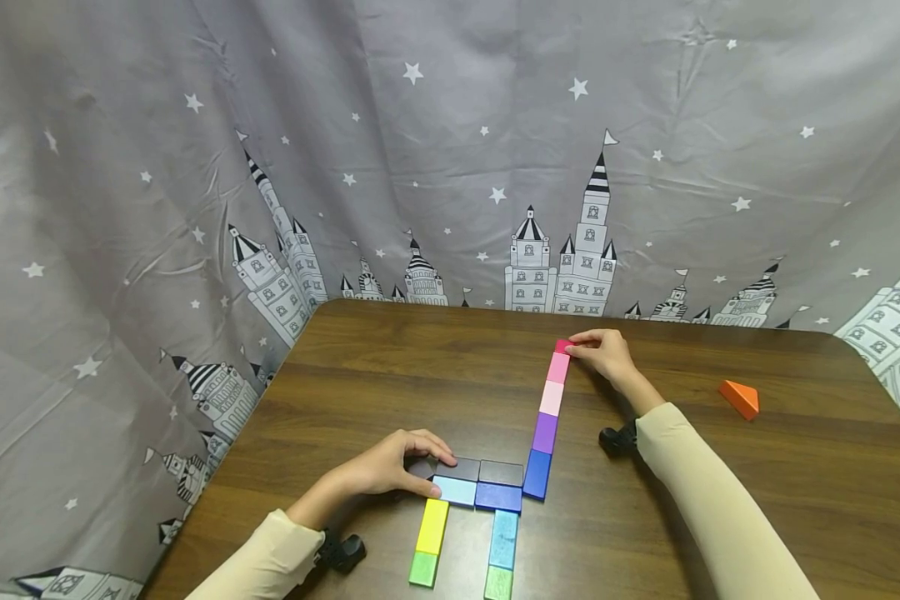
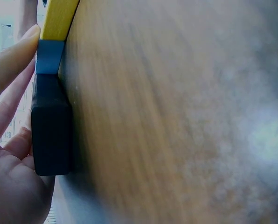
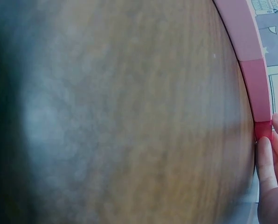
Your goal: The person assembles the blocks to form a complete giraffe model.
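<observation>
My right hand (image 1: 603, 352) pinches a small red block (image 1: 562, 346) between thumb and fingertips, at the far end of a slanting line of blocks. In the right wrist view the red block (image 3: 263, 130) meets a pink block (image 3: 256, 91). My left hand (image 1: 390, 463) arches over the left end of two rows, its thumb on the light blue block (image 1: 454, 491) and a fingertip on a black block (image 1: 459, 469). A dark block (image 2: 51, 140) stands beneath the left fingers in the left wrist view. Beside the thumb lies a yellow block (image 1: 432, 527).
A second black block (image 1: 501, 473) and a blue block (image 1: 498, 497) continue the rows. Two legs end in green blocks (image 1: 423, 569). The slanting line holds a purple block (image 1: 545, 432) and a dark blue block (image 1: 537, 473). An orange triangular block (image 1: 741, 400) lies far right.
</observation>
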Demonstrator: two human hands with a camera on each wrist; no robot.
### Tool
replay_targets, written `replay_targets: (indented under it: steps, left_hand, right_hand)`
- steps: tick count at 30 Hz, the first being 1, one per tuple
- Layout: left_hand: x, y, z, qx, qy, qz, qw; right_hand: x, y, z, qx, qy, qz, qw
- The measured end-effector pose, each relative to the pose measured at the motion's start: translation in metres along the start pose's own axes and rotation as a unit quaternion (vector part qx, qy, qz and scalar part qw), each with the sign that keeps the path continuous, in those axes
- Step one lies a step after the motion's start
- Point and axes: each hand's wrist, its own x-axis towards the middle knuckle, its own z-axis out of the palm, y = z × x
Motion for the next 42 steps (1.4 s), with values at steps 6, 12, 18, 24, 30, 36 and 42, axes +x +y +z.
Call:
replay_targets:
  steps: [6,12,18,24,30,36,42]
  left_hand:
    - [0.001,-0.002,0.0,-0.002,0.001,0.003,1.0]
    - [0.001,-0.003,0.001,-0.008,-0.001,0.008,0.9999]
    - [0.0,-0.001,0.0,-0.006,0.001,0.005,1.0]
    - [0.001,-0.002,0.0,-0.004,0.0,0.009,0.9999]
    - [0.001,-0.002,0.0,-0.007,0.0,0.008,0.9999]
    - [0.001,-0.002,0.001,-0.007,0.0,0.018,0.9998]
    - [0.001,-0.001,0.001,-0.013,0.001,0.019,0.9997]
  right_hand:
    - [0.0,-0.001,0.001,0.011,0.003,-0.006,0.9999]
    - [-0.002,-0.002,0.002,0.013,0.007,0.0,0.9999]
    - [-0.003,-0.001,0.001,0.029,0.008,0.002,0.9995]
    - [-0.008,0.001,-0.012,0.06,0.02,-0.02,0.9978]
    - [-0.018,-0.005,-0.037,0.075,0.03,-0.057,0.9951]
    - [-0.033,-0.009,-0.067,0.08,0.042,-0.081,0.9926]
    - [-0.052,-0.004,-0.1,0.049,0.06,-0.077,0.994]
